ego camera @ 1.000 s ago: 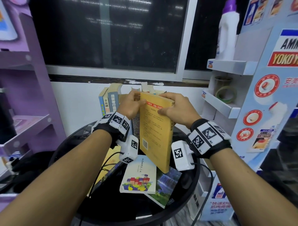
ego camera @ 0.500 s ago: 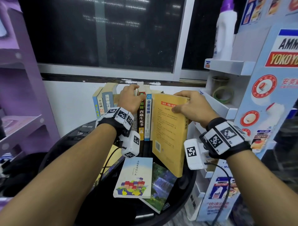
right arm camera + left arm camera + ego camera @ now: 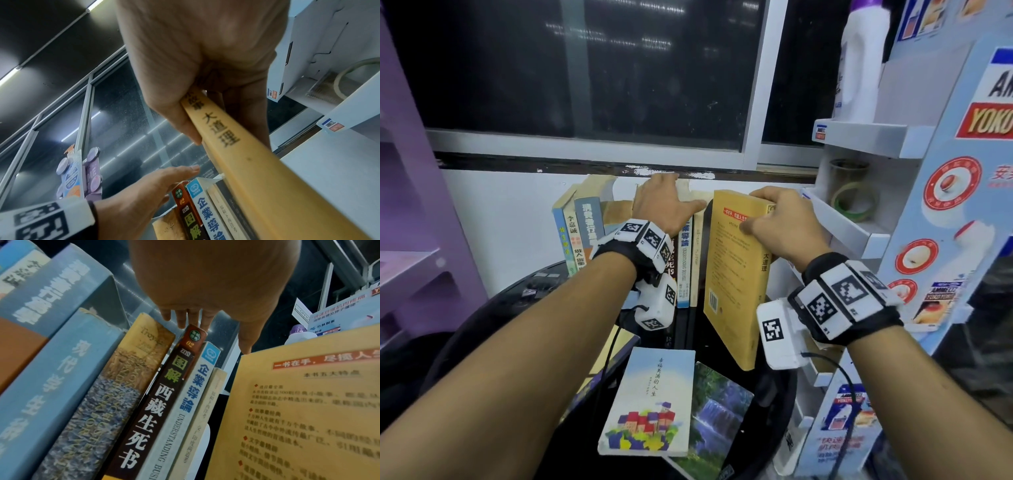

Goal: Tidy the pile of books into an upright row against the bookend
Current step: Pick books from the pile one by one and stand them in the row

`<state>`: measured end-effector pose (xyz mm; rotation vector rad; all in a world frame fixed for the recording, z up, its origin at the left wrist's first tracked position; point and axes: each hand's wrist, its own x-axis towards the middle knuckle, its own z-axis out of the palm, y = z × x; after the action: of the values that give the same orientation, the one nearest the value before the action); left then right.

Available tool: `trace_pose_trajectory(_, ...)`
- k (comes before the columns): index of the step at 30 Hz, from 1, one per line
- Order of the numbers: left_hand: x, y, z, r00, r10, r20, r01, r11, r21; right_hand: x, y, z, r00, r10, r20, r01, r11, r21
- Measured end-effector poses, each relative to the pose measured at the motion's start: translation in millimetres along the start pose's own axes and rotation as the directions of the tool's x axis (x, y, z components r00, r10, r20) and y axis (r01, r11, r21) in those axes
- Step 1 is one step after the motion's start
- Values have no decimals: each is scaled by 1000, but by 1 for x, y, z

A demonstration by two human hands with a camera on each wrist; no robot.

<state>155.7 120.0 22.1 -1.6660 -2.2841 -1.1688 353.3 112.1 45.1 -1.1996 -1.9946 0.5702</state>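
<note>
Moved: yellow book (image 3: 736, 274) now apart from row (image 3: 685, 260) | right hand (image 3: 777, 226) fingers pinch its top | left hand (image 3: 664, 205) flat on row | risk: row topples into gap

The yellow book (image 3: 736, 274) stands almost straight up, its top in the right grip (image 3: 774, 222). The row of books (image 3: 685, 260) stands upright just left of it, under the flat left grip (image 3: 664, 205).
</note>
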Motion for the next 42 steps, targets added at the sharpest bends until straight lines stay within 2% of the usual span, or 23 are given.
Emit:
trace_pose_trajectory(6, 9, 3, 8, 999, -24, 27, 22, 996, 88, 15, 7, 13, 998, -22, -59, 22, 1000, -14)
trace_pose_trajectory(18, 17, -20, 12, 995, 92, 39, -97, 977, 189, 39, 15, 47, 984, -34, -176, 46, 997, 65)
trace_pose_trajectory(28, 16, -24, 11, 995, 95, 12, -95, 968, 231, 69, 20, 79, 978, 12, -208, 26, 983, 180)
trace_pose_trajectory(36, 16, -27, 14, 994, 113, 0, -110, 969, 220, 91, 24, 104, 991, -24, -132, 44, 988, 145)
trace_pose_trajectory(42, 15, -27, 12, 993, 114, 12, -114, 968, 222, 98, 27, 97, 999, -44, -28, 47, 988, 147)
